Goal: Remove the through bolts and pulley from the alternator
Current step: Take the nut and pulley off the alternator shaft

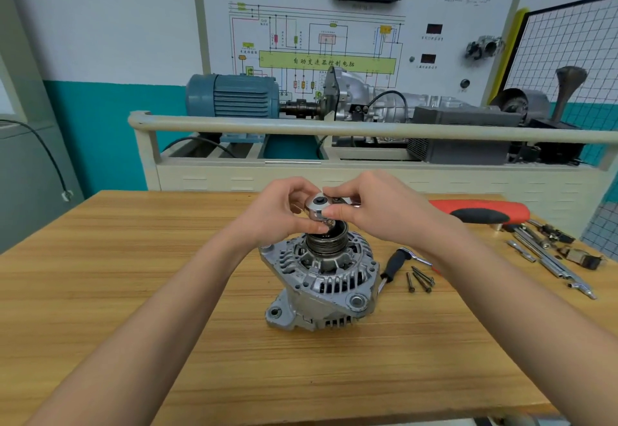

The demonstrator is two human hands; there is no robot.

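The alternator [322, 283] stands pulley-end up near the middle of the wooden surface [133, 291]. Its grooved pulley [326, 245] is on top, and the round head of a ratchet wrench [319, 206] sits directly above the pulley. The left hand [279, 213] curls its fingers round the wrench head from nine o'clock, and the right hand [378, 204] pinches the same head from three o'clock, covering most of the handle; both grips are narrow and holding the wrench. Whether a socket sits on the pulley nut cannot be told.

At three o'clock from the alternator, just beside it, lies a black-handled tool [394, 266], and next to that four long bolts [419, 280] lie loose on the wood. Farther out at two o'clock a red and black handle [481, 211] lies across the surface, with a scatter of metal bars and small parts [551, 255] near the right edge.

Beyond the surface at twelve o'clock stands a beige training bench [301, 128] with a rail, carrying a blue electric motor [234, 96] coupled to a silver gearbox [384, 97]. Behind it rises a white board with a wiring diagram [321, 44]. The wall [117, 41] is white above and teal below. A wire grid panel [568, 51] stands at one o'clock.
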